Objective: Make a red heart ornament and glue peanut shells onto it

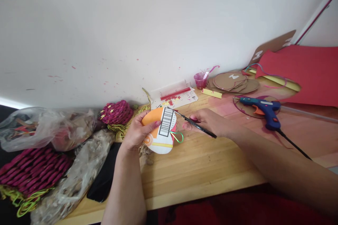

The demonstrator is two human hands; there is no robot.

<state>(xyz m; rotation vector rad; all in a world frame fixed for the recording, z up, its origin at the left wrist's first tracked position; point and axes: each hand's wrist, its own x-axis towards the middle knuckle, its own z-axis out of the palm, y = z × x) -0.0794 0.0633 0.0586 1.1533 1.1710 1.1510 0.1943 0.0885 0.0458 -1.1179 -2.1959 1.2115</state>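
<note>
My left hand (pixel 141 126) grips a heart-shaped cardboard piece (pixel 161 144) by its left side, thumb on top. The face toward me is orange and white with a printed barcode. In my right hand (pixel 204 121) is a pair of black-handled scissors (pixel 196 124), its blades at the top right edge of the cardboard. Whether the blades are open or closed is hard to make out. A thin green ribbon loop (pixel 179 137) sticks out from the cardboard's right side, and a bit of red shows behind it.
On the right lie a blue glue gun (pixel 266 107), stacked cardboard shapes (pixel 229 81) and red sheets (pixel 303 74). A pink-stained cup (pixel 201 81) stands by the wall near a paper with stars (pixel 182 100). At left are plastic bags (pixel 76 179) and magenta woven pieces (pixel 34 168).
</note>
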